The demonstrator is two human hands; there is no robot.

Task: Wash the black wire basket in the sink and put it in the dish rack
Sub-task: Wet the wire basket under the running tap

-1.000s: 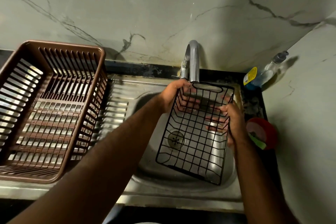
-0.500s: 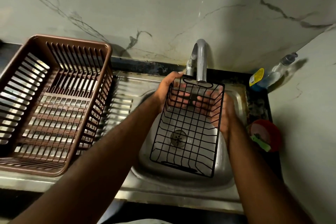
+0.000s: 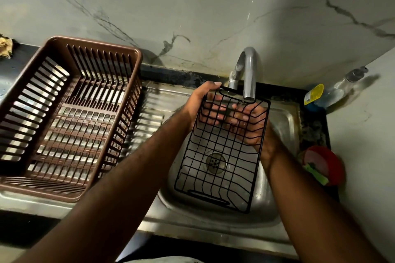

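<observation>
the black wire basket hangs over the sink, its long axis running from the tap toward the person, open side up and far end raised under the spout. its near end sits just above the basin's front edge; the drain shows through the mesh. the left hand wraps the far left corner, thumb on the rim. the right hand cups the underside, fingers curled, probably pressing the wires. the brown dish rack stands well apart on the left surface.
</observation>
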